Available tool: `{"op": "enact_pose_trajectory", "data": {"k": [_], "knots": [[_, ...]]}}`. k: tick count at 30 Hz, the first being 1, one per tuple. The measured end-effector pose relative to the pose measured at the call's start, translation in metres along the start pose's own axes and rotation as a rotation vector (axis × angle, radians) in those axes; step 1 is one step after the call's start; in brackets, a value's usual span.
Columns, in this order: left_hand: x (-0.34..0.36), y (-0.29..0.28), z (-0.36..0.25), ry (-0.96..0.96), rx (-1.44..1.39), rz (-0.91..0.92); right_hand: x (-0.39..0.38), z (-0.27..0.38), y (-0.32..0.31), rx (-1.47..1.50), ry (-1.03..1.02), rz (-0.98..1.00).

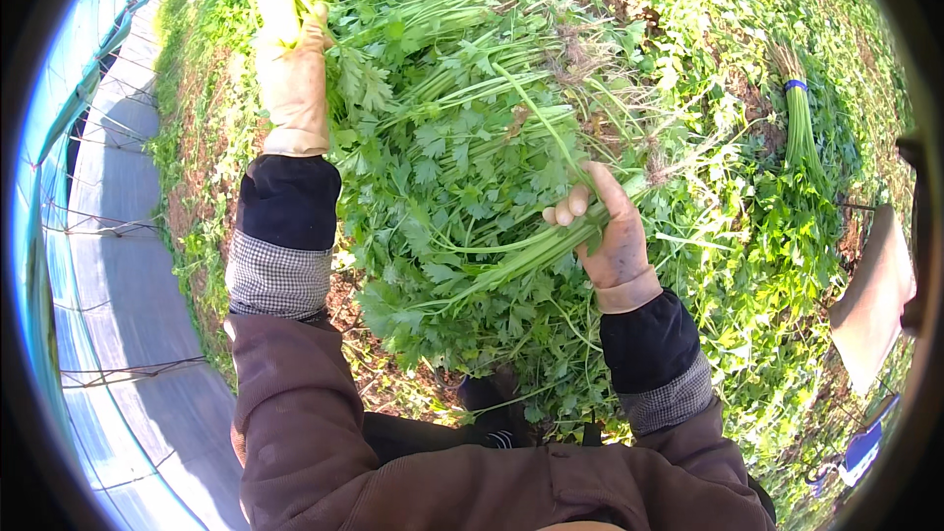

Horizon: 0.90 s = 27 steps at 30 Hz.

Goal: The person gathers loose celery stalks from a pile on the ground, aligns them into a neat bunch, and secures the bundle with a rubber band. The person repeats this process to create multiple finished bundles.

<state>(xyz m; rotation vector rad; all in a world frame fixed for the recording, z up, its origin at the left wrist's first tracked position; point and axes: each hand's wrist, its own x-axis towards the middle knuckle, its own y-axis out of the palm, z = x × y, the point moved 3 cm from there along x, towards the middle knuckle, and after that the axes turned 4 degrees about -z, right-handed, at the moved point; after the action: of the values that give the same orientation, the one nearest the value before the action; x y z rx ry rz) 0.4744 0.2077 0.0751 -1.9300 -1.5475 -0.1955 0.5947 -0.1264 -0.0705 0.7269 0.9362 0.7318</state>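
Celery bunch [526, 258] gripped in R hand [619, 236], long axis slanting lower L to upper R, w/ L hand [297, 64] farther off, up-L, clasping other pale stalks [275, 5].

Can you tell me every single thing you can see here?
Pile of leafy stalks: one, green, middle
Tied bundle: one, green, right
Band: one, blue, around that bundle
Leafy plants: too many to count, green, across the ground
Plastic sheet: count unclear, whitish-blue, left
Flat piece: one, tan, right edge
Unclear object: one, blue, lower right
Pale stalks: one bunch, yellow-green, in left hand
Green stalks: one bunch, green, in right hand
Sleeves: two, mostly brown, below hands
Left hand: one, pale, upper left
Right hand: one, pale, centre-right
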Motion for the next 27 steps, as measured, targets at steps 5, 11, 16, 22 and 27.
{"op": "enact_pose_trajectory", "data": {"k": [5, 11, 16, 22, 27], "knots": [[-0.049, -0.038, -0.096, 0.319, 0.386, 0.215, -0.035, -0.002, 0.015, 0.006, 0.033, -0.03], [-0.247, 0.054, -0.107, 0.281, 0.638, 0.97, -0.065, -0.036, -0.008, -0.006, 0.174, -0.039], [-0.296, 0.075, -0.083, 0.058, 0.241, 1.423, -0.065, -0.032, -0.06, 0.093, 0.11, -0.013], [-0.121, 0.107, -0.018, 0.048, 0.11, 0.665, -0.018, -0.037, -0.127, 0.189, 0.097, -0.368], [0.006, 0.14, 0.069, 0.285, 0.953, 0.464, -0.001, -0.051, -0.156, 0.1, 0.082, -0.411]]}}
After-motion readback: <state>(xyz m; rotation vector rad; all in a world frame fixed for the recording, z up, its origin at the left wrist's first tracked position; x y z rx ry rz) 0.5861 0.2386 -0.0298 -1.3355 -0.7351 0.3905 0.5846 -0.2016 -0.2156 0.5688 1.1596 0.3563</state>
